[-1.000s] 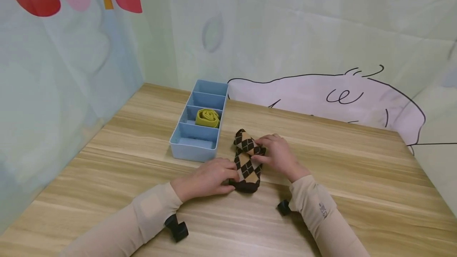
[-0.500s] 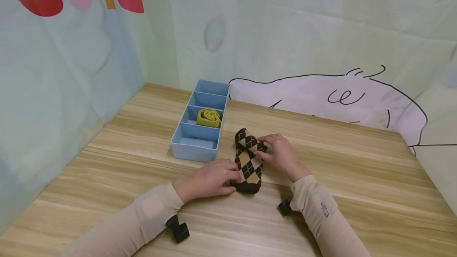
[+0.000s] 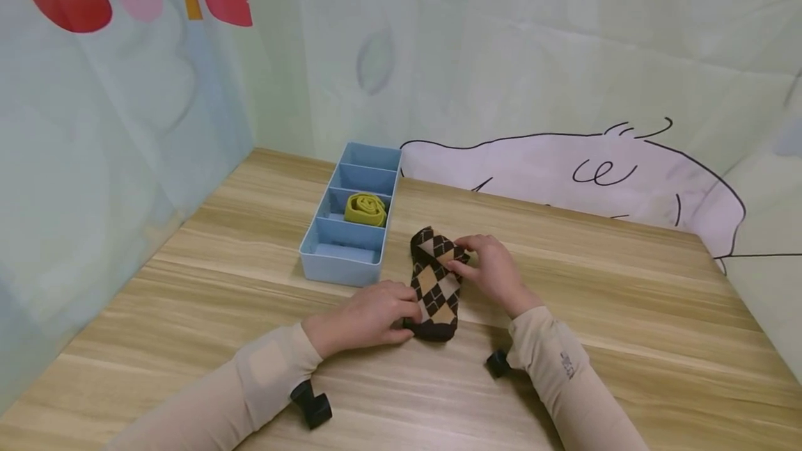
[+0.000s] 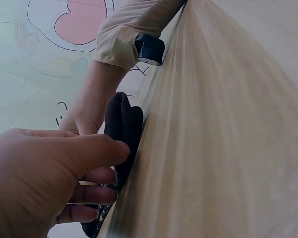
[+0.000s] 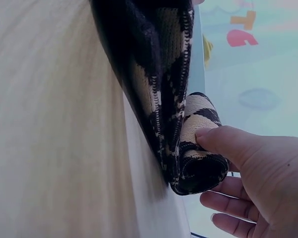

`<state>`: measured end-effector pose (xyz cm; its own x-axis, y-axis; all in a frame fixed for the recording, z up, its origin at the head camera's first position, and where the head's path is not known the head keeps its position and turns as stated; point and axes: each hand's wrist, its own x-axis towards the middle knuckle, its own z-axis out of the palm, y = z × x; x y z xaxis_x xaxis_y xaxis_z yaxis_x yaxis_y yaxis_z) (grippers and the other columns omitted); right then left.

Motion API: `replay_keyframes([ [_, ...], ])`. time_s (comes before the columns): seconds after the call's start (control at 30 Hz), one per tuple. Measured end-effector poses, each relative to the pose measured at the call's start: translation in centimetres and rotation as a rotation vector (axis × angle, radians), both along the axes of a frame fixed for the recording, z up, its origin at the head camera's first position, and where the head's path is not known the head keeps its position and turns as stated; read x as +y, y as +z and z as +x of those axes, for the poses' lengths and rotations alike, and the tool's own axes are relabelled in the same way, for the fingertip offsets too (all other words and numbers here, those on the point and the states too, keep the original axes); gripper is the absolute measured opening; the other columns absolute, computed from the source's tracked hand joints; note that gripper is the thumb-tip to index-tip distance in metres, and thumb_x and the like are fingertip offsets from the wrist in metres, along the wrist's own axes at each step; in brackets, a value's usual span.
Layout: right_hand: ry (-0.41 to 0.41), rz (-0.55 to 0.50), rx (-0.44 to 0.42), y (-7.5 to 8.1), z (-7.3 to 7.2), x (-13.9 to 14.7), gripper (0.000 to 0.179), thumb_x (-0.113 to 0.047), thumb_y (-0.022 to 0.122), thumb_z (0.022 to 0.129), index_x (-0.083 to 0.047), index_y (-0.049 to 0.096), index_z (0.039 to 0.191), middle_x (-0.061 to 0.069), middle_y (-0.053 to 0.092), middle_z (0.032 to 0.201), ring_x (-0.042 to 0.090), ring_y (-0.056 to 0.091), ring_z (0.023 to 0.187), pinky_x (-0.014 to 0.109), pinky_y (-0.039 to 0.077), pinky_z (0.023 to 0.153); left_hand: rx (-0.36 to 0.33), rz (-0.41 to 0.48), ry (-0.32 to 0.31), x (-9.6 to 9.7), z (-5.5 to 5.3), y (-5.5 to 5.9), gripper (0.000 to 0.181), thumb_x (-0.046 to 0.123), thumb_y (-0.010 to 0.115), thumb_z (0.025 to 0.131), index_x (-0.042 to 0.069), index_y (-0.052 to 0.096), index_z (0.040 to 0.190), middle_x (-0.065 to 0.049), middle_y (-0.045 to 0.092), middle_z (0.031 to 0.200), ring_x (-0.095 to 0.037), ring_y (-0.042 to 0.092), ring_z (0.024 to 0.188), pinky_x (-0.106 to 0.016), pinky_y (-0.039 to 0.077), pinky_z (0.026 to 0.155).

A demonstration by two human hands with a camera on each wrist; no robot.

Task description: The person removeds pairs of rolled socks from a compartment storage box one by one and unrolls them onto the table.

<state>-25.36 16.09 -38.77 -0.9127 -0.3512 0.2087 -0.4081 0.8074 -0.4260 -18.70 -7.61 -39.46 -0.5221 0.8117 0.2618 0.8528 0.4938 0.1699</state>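
Black-and-tan argyle socks (image 3: 429, 284) lie layered on the table in the head view, partly rolled at the far end. The left hand (image 3: 376, 315) is at their near left edge; in the left wrist view its thumb rests against the black end (image 4: 123, 119), fingers curled at the side. Up at the roll (image 5: 201, 121), the right hand (image 3: 491, 270) pinches the fabric, its thumb on top in the right wrist view and its other fingers behind. Loose layers with stitched edges hang open beside the roll there. The fingertips under the socks are hidden.
A blue divided box (image 3: 341, 271) stands left of the socks, with a rolled yellow cloth item (image 3: 365, 209) in one compartment. Wooden table (image 3: 595, 284) surrounds them, bounded by printed curtains (image 3: 501, 54) behind and at the sides. Black wrist devices (image 3: 313, 406) hang under the sleeves.
The right hand's fingers have shifted slightly on the rolled end, and the pattern showing on the roll has turned a little. The left hand holds its place. The box has not moved.
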Motion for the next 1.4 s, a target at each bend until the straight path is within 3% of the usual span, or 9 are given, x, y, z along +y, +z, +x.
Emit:
replay_keyframes([
  [0.33,-0.043,-0.053,-0.066,-0.3,-0.3,-0.1,0.046,-0.030,0.070,0.086,-0.003,0.061,0.123,0.016,0.066,0.120,0.034,0.058,0.115,0.050,0.043,0.103,-0.010,-0.007,-0.001,0.0,0.0,-0.5,0.014,0.026,0.073,0.082,0.017,0.070,0.093,0.005,0.062,0.089,-0.008,0.057,0.081,-0.023,0.049,0.079],
  [0.8,-0.072,-0.086,-0.120,-0.6,-1.3,0.4,0.046,-0.030,0.068,0.088,-0.005,0.059,0.126,0.017,0.065,0.120,0.032,0.061,0.110,0.048,0.047,0.098,-0.022,0.000,0.001,0.0,0.0,-0.4,0.014,0.025,0.073,0.082,0.017,0.070,0.093,0.005,0.062,0.089,-0.008,0.057,0.082,-0.024,0.049,0.080],
  [1.4,-0.080,-0.148,-0.105,-0.9,-2.1,0.9,0.041,-0.027,0.068,0.089,-0.004,0.061,0.122,0.018,0.066,0.117,0.032,0.062,0.106,0.047,0.051,0.091,-0.011,0.002,0.002,0.0,0.0,-0.2,0.014,0.025,0.072,0.083,0.017,0.070,0.094,0.004,0.063,0.091,-0.009,0.058,0.083,-0.024,0.049,0.082],
])
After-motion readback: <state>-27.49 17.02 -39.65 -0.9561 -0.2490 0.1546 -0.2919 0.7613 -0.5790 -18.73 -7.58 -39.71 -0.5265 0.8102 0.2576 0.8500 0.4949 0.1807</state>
